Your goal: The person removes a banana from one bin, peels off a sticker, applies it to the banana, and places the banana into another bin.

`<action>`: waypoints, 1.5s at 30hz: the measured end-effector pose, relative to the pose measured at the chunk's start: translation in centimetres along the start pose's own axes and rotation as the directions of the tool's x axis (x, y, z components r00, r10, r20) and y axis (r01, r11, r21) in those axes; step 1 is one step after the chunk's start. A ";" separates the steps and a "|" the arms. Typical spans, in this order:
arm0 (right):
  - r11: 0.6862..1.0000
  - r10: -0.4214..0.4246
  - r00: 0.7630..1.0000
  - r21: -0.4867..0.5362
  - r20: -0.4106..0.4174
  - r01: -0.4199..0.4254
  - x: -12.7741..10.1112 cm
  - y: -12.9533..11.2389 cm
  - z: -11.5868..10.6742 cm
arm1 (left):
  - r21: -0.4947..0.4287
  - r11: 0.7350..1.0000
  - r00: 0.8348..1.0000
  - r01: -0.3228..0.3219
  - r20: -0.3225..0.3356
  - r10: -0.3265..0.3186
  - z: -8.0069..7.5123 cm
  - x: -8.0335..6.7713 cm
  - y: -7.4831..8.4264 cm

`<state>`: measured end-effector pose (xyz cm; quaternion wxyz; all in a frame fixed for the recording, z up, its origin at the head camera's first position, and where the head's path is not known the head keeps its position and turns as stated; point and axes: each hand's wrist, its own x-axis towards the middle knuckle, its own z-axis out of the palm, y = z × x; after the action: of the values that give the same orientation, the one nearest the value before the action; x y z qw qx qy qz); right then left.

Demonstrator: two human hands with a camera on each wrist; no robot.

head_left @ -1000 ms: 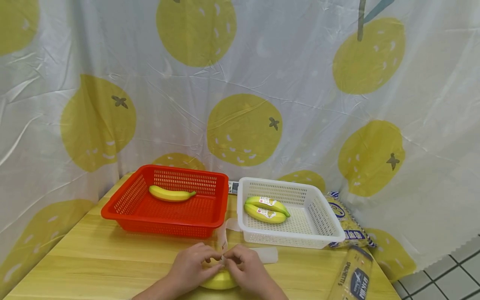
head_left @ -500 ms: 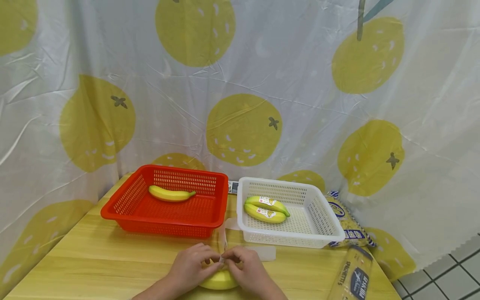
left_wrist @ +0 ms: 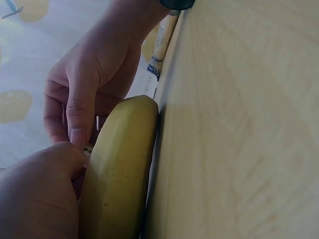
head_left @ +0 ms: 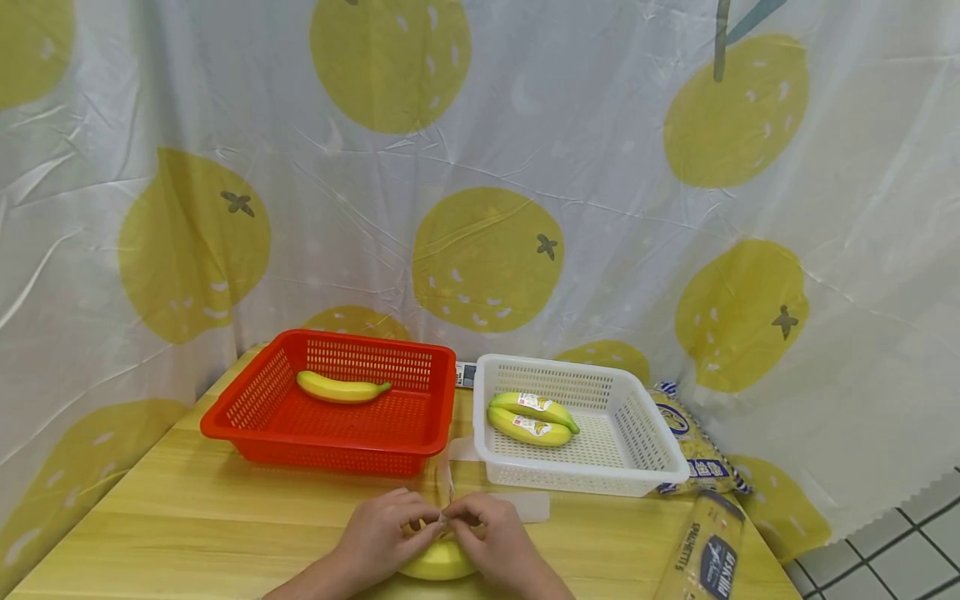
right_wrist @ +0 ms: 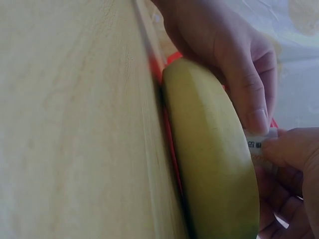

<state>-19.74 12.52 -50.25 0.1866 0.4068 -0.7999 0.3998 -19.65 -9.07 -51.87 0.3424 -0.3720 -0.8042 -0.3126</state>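
Note:
At the table's near edge, a yellow banana lies on the wood, right in front of both hands. My left hand and right hand meet above it, fingertips together. Between them they pinch a small white sticker strip with dark printing, best seen in the right wrist view. A pale strip of the same sort runs from the fingertips toward the baskets, and another flat white piece lies to the right. Fingers hide much of the pinched part. In the left wrist view, the banana shows no sticker on its visible side.
A red basket holding one banana stands at the back left. Beside it, a white basket holds two stickered bananas. On the right are a yellow noodle bag and a spaghetti pack.
The flat white strip on the right has slid slightly left. Both hands stay above the banana, with only small finger movements at the sticker strip.

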 end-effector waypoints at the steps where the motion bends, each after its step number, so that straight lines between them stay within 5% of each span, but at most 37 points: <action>1: 1.000 -0.002 1.000 -0.003 -0.001 0.002 0.0 0.0 0.0 | -0.003 1.000 1.000 -0.002 0.000 0.002 0.0 0.0 0.0; 26: 0.994 -0.105 0.994 -0.025 -0.035 0.104 0.0 -0.2 -0.1 | -0.026 1.000 1.000 -0.014 -0.008 0.013 -0.1 -0.1 0.0; 45: 0.998 -0.067 0.998 -0.016 -0.019 0.066 0.0 -0.2 -0.2 | -0.037 0.999 1.000 -0.024 -0.016 0.023 0.0 -0.1 -0.2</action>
<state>-19.60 12.61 -49.99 0.2109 0.4278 -0.7870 0.3914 -19.73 -9.20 -51.95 0.3453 -0.3851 -0.7912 -0.3263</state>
